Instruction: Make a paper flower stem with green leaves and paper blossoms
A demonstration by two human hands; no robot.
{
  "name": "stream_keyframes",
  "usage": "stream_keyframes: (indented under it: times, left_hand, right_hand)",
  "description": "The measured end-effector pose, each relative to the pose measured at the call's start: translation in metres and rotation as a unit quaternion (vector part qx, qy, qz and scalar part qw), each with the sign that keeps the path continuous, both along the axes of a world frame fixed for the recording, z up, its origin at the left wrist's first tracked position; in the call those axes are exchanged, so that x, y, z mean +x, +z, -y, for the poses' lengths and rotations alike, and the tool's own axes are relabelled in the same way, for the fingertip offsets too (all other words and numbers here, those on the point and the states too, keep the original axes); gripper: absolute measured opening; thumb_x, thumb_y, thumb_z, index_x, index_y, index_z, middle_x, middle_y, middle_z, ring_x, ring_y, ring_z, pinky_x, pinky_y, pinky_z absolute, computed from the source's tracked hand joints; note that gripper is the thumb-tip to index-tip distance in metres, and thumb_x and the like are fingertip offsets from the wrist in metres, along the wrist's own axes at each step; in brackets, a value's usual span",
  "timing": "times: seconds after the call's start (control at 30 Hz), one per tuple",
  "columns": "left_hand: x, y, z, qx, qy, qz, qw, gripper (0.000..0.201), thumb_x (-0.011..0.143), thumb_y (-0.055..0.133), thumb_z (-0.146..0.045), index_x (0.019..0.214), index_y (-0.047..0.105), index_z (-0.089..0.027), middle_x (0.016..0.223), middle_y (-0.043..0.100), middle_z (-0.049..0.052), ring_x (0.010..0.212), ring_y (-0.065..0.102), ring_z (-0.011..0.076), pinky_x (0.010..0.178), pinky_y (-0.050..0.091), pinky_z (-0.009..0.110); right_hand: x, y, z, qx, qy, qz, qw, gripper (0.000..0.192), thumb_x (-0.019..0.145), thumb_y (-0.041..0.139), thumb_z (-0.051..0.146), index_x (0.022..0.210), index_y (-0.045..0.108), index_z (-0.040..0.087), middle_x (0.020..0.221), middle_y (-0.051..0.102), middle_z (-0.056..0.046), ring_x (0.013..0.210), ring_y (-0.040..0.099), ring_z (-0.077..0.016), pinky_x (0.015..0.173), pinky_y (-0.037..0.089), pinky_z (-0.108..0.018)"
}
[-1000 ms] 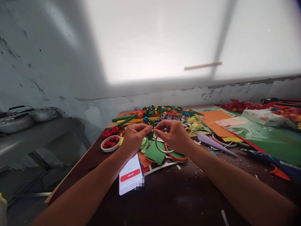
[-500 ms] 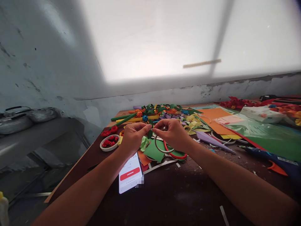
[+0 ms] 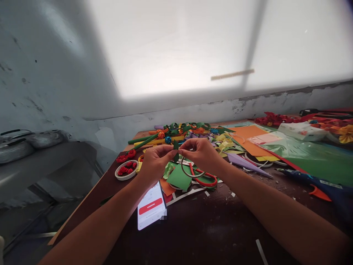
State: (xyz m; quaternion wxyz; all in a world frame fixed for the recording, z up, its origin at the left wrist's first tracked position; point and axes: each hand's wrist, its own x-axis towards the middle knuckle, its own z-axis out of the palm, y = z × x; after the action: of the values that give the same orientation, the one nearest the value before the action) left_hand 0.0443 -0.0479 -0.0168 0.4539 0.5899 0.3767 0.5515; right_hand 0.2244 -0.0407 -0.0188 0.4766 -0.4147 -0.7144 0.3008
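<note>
While both grips pinch it, left hand (image 3: pixel 154 160) and right hand (image 3: pixel 203 154) share a small jagged green paper scrap (image 3: pixel 175 146).

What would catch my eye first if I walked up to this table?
Probably the two hands meeting over the middle of the table, the left hand and right hand pinching a small green paper piece between their fingertips. Behind them lies a bright heap of paper scraps, and a lit phone rests near the left forearm.
</note>
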Motion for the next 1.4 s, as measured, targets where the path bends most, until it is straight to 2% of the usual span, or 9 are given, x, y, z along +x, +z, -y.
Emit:
stream_keyframes:
  times: [0.27,0.47,0.57,0.67,0.83,0.97,1.07,1.23,1.4]
  left_hand:
    - [-0.002,0.007,0.002,-0.009,-0.042,0.098,0.994,0.039,0.057,0.096,-0.025,0.089,0.074,-0.02,0.065,0.072,-0.002,0.058,0.061,0.0104,0.061,0.047,0.023]
    - [-0.004,0.007,-0.001,-0.036,-0.098,0.137,0.985,0.028,0.059,0.096,-0.026,0.081,0.079,-0.02,0.063,0.072,0.0,0.059,0.065,0.0126,0.062,0.05,0.026]
    - [-0.004,0.004,-0.003,-0.043,-0.078,0.095,0.991,0.027,0.063,0.093,-0.029,0.084,0.082,-0.017,0.074,0.075,0.004,0.067,0.065,0.0144,0.066,0.052,0.028]
    - [-0.004,0.003,-0.001,0.001,-0.025,-0.015,1.0,0.024,0.076,0.083,-0.031,0.092,0.082,-0.014,0.078,0.074,0.005,0.07,0.062,0.0145,0.067,0.049,0.027]
    - [-0.002,0.001,0.008,0.073,0.005,-0.208,0.975,0.023,0.089,0.061,-0.025,0.095,0.081,-0.015,0.069,0.068,0.002,0.064,0.057,0.0151,0.063,0.045,0.027]
    - [-0.001,-0.001,0.007,0.074,-0.041,-0.168,0.982,0.03,0.089,0.055,-0.024,0.105,0.079,-0.015,0.085,0.074,0.005,0.079,0.064,0.0198,0.076,0.05,0.03]
    - [0.001,-0.004,0.004,0.06,-0.074,-0.134,0.986,0.033,0.09,0.059,-0.031,0.113,0.076,-0.015,0.099,0.076,0.008,0.087,0.067,0.0221,0.084,0.052,0.032]
    - [0.005,-0.009,0.006,0.121,0.017,-0.222,0.967,0.035,0.095,0.054,-0.031,0.122,0.073,-0.016,0.101,0.076,0.008,0.091,0.068,0.0227,0.088,0.052,0.033]
    - [0.008,-0.011,0.01,0.134,0.035,-0.235,0.962,0.036,0.095,0.057,-0.032,0.125,0.071,-0.016,0.114,0.075,0.011,0.109,0.067,0.0281,0.094,0.052,0.036]
  right_hand:
    - [0.006,0.003,-0.003,0.04,0.094,-0.035,0.994,0.022,0.086,0.069,0.035,0.087,0.077,0.015,0.07,0.065,0.0,0.058,0.043,-0.0092,0.052,0.03,-0.024]
    - [0.003,0.002,0.0,0.037,0.1,-0.046,0.993,0.021,0.084,0.07,0.035,0.086,0.074,0.014,0.066,0.059,0.002,0.056,0.041,-0.0086,0.051,0.029,-0.023]
    - [0.002,0.0,0.0,0.051,0.073,-0.037,0.995,0.017,0.083,0.07,0.031,0.084,0.074,0.015,0.071,0.064,0.0,0.059,0.048,-0.01,0.053,0.034,-0.023]
    - [0.0,-0.004,-0.001,0.089,0.04,-0.006,0.995,0.011,0.083,0.068,0.024,0.083,0.075,0.016,0.078,0.07,-0.002,0.069,0.059,-0.0136,0.061,0.042,-0.024]
    - [-0.004,-0.003,0.001,0.132,-0.008,0.045,0.99,0.008,0.086,0.069,0.022,0.083,0.076,0.019,0.084,0.075,-0.003,0.08,0.066,-0.0173,0.072,0.047,-0.027]
    - [-0.003,0.001,0.003,0.13,-0.019,0.052,0.99,0.009,0.086,0.069,0.024,0.083,0.077,0.02,0.085,0.076,-0.003,0.081,0.068,-0.0182,0.072,0.048,-0.028]
    - [0.0,0.002,0.001,0.079,-0.006,0.029,0.996,0.013,0.085,0.069,0.028,0.085,0.078,0.018,0.082,0.077,-0.004,0.076,0.067,-0.0185,0.065,0.047,-0.027]
    - [0.001,0.0,-0.005,-0.025,0.083,-0.046,0.995,0.02,0.083,0.067,0.029,0.076,0.078,0.014,0.072,0.076,-0.004,0.067,0.066,-0.0168,0.06,0.046,-0.025]
    - [-0.004,-0.004,-0.006,-0.029,0.042,-0.055,0.997,0.023,0.079,0.072,0.034,0.078,0.079,0.013,0.068,0.074,-0.004,0.062,0.064,-0.0162,0.053,0.044,-0.023]
